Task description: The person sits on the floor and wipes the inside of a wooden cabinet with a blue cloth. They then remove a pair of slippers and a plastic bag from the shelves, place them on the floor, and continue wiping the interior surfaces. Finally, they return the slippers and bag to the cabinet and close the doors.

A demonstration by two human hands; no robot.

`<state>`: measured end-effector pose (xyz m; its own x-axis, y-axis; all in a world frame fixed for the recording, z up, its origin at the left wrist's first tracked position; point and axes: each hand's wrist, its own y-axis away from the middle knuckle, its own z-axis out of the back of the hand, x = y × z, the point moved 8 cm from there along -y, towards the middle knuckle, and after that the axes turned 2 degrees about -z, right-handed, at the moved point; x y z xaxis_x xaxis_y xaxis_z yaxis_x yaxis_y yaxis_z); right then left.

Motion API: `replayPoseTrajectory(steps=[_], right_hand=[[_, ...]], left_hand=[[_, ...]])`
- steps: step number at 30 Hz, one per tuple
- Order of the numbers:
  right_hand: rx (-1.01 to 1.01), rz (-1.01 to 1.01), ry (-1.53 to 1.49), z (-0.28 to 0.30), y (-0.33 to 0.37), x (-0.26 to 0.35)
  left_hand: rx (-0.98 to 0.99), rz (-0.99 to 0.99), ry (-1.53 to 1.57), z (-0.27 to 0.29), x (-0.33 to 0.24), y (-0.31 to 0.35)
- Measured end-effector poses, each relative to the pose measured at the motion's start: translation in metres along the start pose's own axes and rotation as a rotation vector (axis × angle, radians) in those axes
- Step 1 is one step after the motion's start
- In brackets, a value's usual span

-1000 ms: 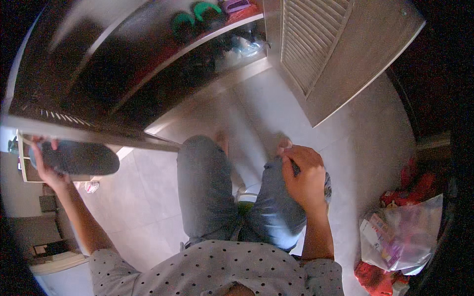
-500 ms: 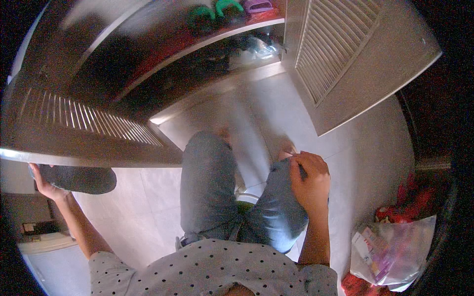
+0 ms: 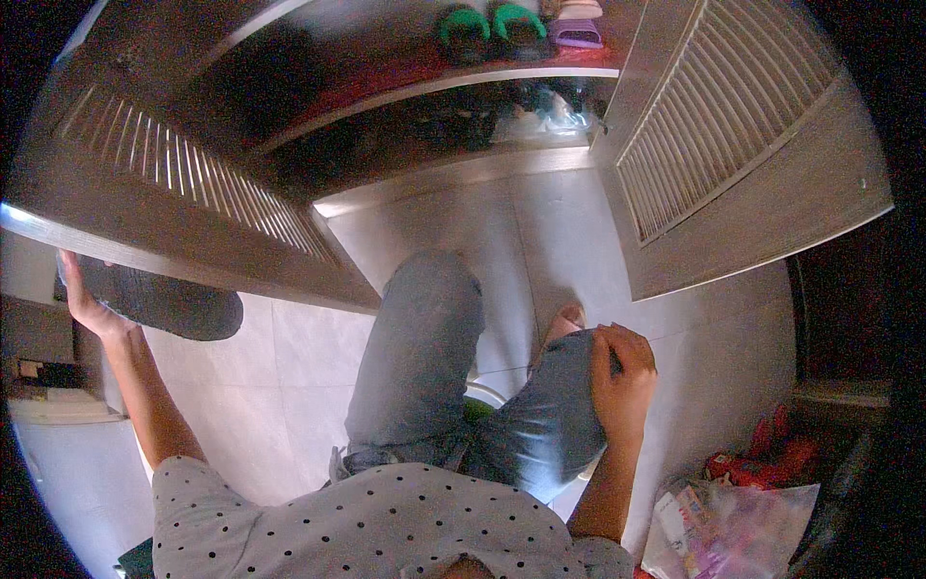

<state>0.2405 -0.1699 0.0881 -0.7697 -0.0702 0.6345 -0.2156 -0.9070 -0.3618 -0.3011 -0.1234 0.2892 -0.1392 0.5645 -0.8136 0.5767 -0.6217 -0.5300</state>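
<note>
My left hand [image 3: 95, 314] grips a dark shoe [image 3: 188, 301] at one end. It is held on the outer side of the left louvred door [image 3: 222, 217], just under the door's edge. Its broad, rounded black sole shows, and the door edge and my hand cover the rest. My right hand [image 3: 625, 378] rests on my right knee, fingers curled and thumb close to them. Whether anything small lies between those fingers is hidden.
The cabinet's right louvred door [image 3: 738, 164] stands swung out. Green-strapped slippers [image 3: 492, 34] and a purple slipper [image 3: 579, 34] sit on the upper shelf. Clear plastic [image 3: 555, 114] lies below. A filled plastic bag [image 3: 733, 531] and red items [image 3: 762, 458] are at the right.
My view has shifted, so more of the cabinet shelf shows. The dark shoe, still in my left hand, sits a little higher in view and tilts more. My right hand stays on the knee.
</note>
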Motion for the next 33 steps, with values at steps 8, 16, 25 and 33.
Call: replayPoseTrajectory(steps=[8,16,25,33], right_hand=[[0.021,-0.075,-0.046,0.000,-0.001,-0.006],[-0.043,-0.073,-0.073,0.010,0.009,-0.010],[-0.122,-0.048,-0.071,0.021,0.023,-0.009],[-0.145,-0.050,-0.089,0.021,0.028,-0.016]], left_hand=[[0.642,0.109,0.298,-0.022,-0.001,-0.003],[0.302,0.035,0.150,0.010,0.000,-0.010],[0.028,0.125,0.110,0.064,-0.001,-0.013],[0.094,0.167,0.163,0.065,-0.003,-0.006]])
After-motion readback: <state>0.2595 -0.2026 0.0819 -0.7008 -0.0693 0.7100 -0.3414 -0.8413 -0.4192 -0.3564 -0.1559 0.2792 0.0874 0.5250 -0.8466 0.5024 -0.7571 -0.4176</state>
